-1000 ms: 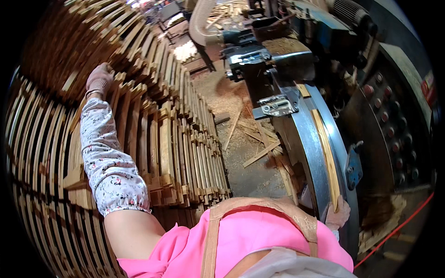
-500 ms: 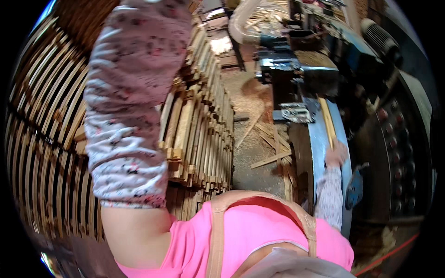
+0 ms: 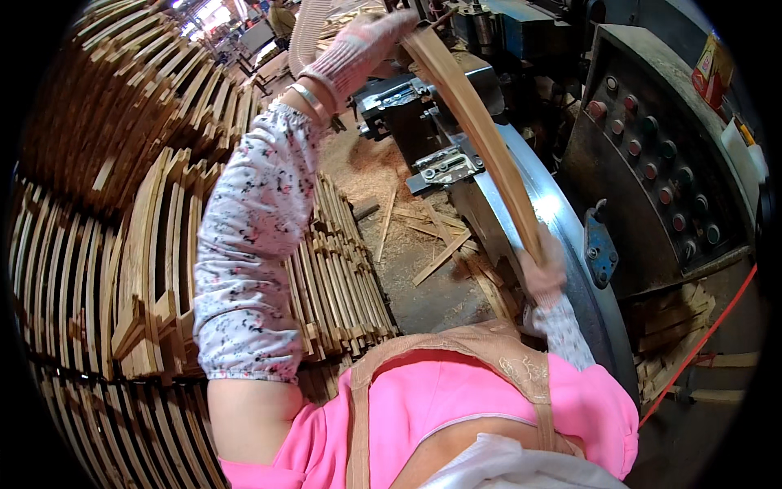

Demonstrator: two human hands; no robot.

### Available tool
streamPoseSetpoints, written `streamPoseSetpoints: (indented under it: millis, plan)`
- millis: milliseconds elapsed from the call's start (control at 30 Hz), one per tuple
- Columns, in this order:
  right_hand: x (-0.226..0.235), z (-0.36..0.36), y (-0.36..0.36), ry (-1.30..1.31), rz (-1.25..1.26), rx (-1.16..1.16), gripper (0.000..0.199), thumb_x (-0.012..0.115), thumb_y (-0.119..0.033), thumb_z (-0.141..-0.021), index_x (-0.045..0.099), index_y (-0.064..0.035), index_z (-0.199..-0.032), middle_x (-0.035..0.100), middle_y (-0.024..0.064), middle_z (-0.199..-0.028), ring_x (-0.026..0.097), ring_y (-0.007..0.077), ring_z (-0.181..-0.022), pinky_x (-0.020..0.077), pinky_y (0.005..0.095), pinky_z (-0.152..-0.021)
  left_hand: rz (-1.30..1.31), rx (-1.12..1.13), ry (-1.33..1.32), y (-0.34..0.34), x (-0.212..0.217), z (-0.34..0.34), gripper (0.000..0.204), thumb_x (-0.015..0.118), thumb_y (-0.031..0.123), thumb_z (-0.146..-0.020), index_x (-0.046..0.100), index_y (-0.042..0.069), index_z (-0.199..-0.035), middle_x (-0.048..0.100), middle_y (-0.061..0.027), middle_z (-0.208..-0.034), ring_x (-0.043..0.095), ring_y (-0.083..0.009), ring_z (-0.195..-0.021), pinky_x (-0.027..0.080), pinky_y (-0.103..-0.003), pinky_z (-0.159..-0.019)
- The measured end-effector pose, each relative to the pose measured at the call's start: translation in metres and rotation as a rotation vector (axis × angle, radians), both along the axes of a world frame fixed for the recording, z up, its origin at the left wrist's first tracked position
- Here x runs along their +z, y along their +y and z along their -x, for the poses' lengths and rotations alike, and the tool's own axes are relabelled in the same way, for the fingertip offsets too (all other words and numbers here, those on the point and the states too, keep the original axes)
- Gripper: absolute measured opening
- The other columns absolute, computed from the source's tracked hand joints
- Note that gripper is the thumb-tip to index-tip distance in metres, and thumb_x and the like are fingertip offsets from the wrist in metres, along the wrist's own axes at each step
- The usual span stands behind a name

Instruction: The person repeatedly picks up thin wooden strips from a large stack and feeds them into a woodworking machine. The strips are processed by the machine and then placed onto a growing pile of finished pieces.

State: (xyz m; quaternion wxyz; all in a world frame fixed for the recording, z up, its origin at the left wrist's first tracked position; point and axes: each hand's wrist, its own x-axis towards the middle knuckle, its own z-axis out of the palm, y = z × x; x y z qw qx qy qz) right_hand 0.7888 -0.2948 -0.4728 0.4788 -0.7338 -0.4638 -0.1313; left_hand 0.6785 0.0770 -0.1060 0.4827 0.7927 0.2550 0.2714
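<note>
Left hand [image 3: 371, 45] has swung over to the wooden strip [image 3: 481, 134] — both ends gripped, right hand [image 3: 543, 267] nearer; uneven lowering could strike the metal bracket [image 3: 446, 167].

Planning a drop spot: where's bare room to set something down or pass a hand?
Free: steel bed between the held board and blue bracket; grey floor between the wood stack and loose strips. Crowded: the left side, packed with stacked wood, and the bed's far end, by the metal clamp.

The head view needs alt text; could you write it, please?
Gloved left hand and gloved right hand hold opposite ends of a long brown wooden strip over a silver metal machine bed; brown wooden stacks stand left.
</note>
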Motion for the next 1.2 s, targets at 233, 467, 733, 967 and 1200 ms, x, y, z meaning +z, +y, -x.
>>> streamPoseSetpoints:
  millis: [233, 467, 733, 967, 1200]
  plan:
    - [-0.017, 0.012, -0.153, -0.002, 0.787, -0.402, 0.065, 0.075, -0.026, -0.088, 0.054, -0.0192, -0.15, 0.068, 0.0116, -0.129, 0.063, 0.0382, -0.115, 0.0523, 0.0488, -0.098, -0.484, -0.073, 0.256, 0.083, 0.062, 0.112, 0.07, 0.072, 0.035, -0.1, 0.044, 0.0, -0.154, 0.059, -0.0182, -0.146, 0.059, -0.0236, -0.133, 0.052, -0.032, -0.107]
    - [-0.017, -0.065, 0.04, -0.043, 0.484, -0.418, 0.053, 0.071, -0.026, -0.092, 0.061, -0.0121, -0.142, 0.071, 0.0194, -0.125, 0.065, 0.0432, -0.113, 0.0532, 0.0514, -0.097, -0.844, 0.45, 0.603, 0.032, 0.165, 0.238, 0.064, 0.078, 0.035, -0.092, 0.06, -0.004, -0.139, 0.071, -0.0168, -0.124, 0.067, -0.0236, -0.112, 0.053, -0.036, -0.098]
    - [-0.055, -0.096, 0.186, 0.184, 0.686, -0.4, 0.053, 0.058, -0.043, -0.1, 0.055, -0.0216, -0.148, 0.068, 0.027, -0.124, 0.064, 0.0465, -0.113, 0.0513, 0.0547, -0.097, -0.902, 0.731, 1.07, 0.089, 0.153, 0.557, 0.072, 0.067, 0.033, -0.098, 0.042, -0.002, -0.156, 0.059, -0.0194, -0.149, 0.058, -0.0291, -0.135, 0.046, -0.04, -0.114]
    - [-0.083, -0.025, -0.055, -0.009, 0.753, -0.302, 0.06, 0.064, -0.032, -0.095, 0.054, -0.0139, -0.152, 0.067, 0.0259, -0.12, 0.062, 0.0478, -0.11, 0.05, 0.0538, -0.097, -0.41, 1.252, 1.425, 0.021, 0.103, 0.738, 0.084, 0.067, 0.018, -0.08, 0.041, 0.002, -0.159, 0.063, -0.0266, -0.142, 0.064, -0.0379, -0.127, 0.049, -0.042, -0.108]
    - [-0.091, -0.017, -0.114, -0.152, 0.788, -0.502, 0.055, 0.064, -0.033, -0.096, 0.057, -0.0214, -0.15, 0.065, 0.0204, -0.131, 0.06, 0.0418, -0.119, 0.0496, 0.0511, -0.102, -0.264, 1.321, 1.442, 0.026, 0.072, 0.803, 0.072, 0.066, 0.016, -0.085, 0.049, 0.01, -0.154, 0.067, -0.0282, -0.133, 0.066, -0.0411, -0.122, 0.052, -0.043, -0.106]
